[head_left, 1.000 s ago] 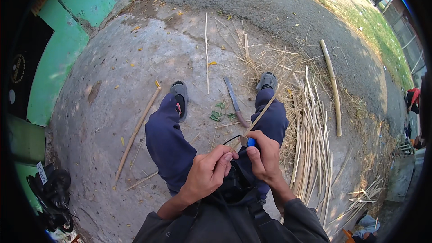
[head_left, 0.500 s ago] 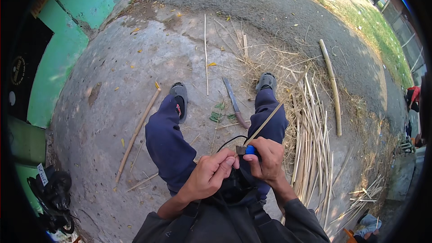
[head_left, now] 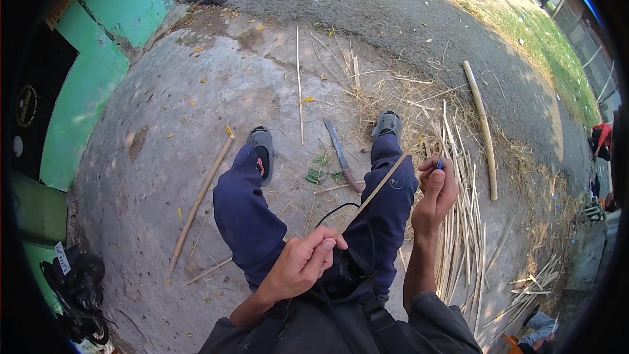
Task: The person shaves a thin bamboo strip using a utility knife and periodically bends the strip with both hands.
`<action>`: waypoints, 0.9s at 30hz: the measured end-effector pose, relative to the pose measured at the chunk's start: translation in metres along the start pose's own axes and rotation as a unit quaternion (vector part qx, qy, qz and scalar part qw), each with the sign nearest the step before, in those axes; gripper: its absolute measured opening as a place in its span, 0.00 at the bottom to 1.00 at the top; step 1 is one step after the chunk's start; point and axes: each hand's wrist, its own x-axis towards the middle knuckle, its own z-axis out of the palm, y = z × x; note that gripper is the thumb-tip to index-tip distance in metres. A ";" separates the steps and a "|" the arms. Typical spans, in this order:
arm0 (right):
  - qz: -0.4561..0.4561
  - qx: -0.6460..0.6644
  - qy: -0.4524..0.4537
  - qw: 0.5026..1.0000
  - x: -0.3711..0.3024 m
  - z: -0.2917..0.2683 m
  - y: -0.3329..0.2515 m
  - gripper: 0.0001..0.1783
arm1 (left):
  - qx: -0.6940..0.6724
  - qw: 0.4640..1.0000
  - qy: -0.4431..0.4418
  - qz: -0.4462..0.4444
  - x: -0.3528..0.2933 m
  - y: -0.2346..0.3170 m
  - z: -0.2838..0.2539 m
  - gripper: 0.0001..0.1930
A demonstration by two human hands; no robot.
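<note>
The left hand [head_left: 304, 262] pinches the near end of a pale strip [head_left: 368, 199], which slants above the trousers [head_left: 398, 191] toward the concrete surface's far right edge; the right hand [head_left: 436, 190] curls around a blue tool [head_left: 439, 164]. Gripped at just 1 end, the strip could twist and cut the fingers.

The left hand's grip [head_left: 305, 263] pinches a long thin stick [head_left: 379, 190]. The right hand's grip [head_left: 434, 195] holds a small blue thing [head_left: 439, 164]. A big knife [head_left: 339, 149] lies on the ground [head_left: 151, 190] between the feet [head_left: 261, 147].
</note>
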 end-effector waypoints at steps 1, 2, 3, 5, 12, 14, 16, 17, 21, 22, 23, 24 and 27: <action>-0.038 -0.007 -0.046 0.998 -0.010 0.003 -0.003 0.22 | 0.005 1.000 0.015 -0.008 0.002 0.002 0.000 0.11; -0.090 -0.033 -0.114 0.989 -0.019 0.007 -0.008 0.21 | 0.009 0.999 0.030 -0.015 0.004 0.004 0.000 0.09; -0.141 -0.059 -0.181 0.972 -0.028 0.013 -0.013 0.20 | 0.009 0.999 0.032 -0.017 0.005 0.004 -0.001 0.09; -0.169 -0.072 -0.276 0.943 -0.042 0.021 -0.022 0.18 | 0.028 0.999 0.031 -0.010 0.007 0.007 -0.002 0.09; -0.166 -0.091 -0.272 0.944 -0.052 0.029 -0.023 0.16 | 0.019 0.999 0.041 0.003 0.007 0.010 0.001 0.10; -0.191 -0.108 -0.264 0.939 -0.050 0.029 -0.025 0.16 | 0.037 0.998 0.042 0.019 0.006 0.012 0.000 0.10; -0.198 -0.115 -0.260 0.938 -0.048 0.028 -0.025 0.16 | 0.038 0.998 0.037 0.023 0.007 0.013 -0.001 0.10; -0.206 -0.121 -0.257 0.937 -0.047 0.027 -0.025 0.17 | 0.040 0.998 0.032 0.025 0.008 0.014 -0.001 0.10; -0.217 -0.133 -0.245 0.936 -0.043 0.028 -0.025 0.17 | 0.044 0.998 0.039 0.030 0.007 0.018 0.000 0.10; -0.219 -0.133 -0.233 0.938 -0.040 0.028 -0.026 0.17 | 0.044 0.998 0.035 0.027 0.007 0.017 -0.001 0.10; -0.221 -0.133 -0.221 0.940 -0.037 0.027 -0.025 0.16 | 0.044 0.998 0.031 0.024 0.006 0.016 -0.001 0.10; -0.222 -0.133 -0.220 0.940 -0.033 0.026 -0.024 0.16 | 0.044 0.998 0.031 0.025 0.004 0.016 -0.002 0.10; -0.129 -0.115 -0.074 0.982 -0.009 0.017 -0.011 0.17 | 0.041 0.999 -0.014 -0.014 -0.005 0.012 -0.003 0.08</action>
